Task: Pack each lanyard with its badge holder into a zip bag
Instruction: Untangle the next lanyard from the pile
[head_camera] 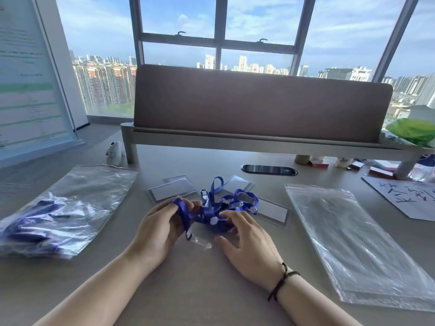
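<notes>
Grey desk [188, 290] beneath a skyline window [221, 31], clear zip bags [353, 243] aside.

Filled zip bag [44, 222], 9 o'clock: contents blurred, left end cut by the frame edge. Empty zip bag [362, 250], 3 o'clock: lower corner cut off. Handwritten sheet [409, 196], 2 o'clock: cropped, unreadable. Green bag [414, 131]: cropped.

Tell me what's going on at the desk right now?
A person is working on a bundle of blue lanyards mid-desk: the left hand grips a strap, the right hand touches the tangle. Badge holders lie behind. One zip bag on the left already holds lanyards; another zip bag lies flat on the right.
</notes>
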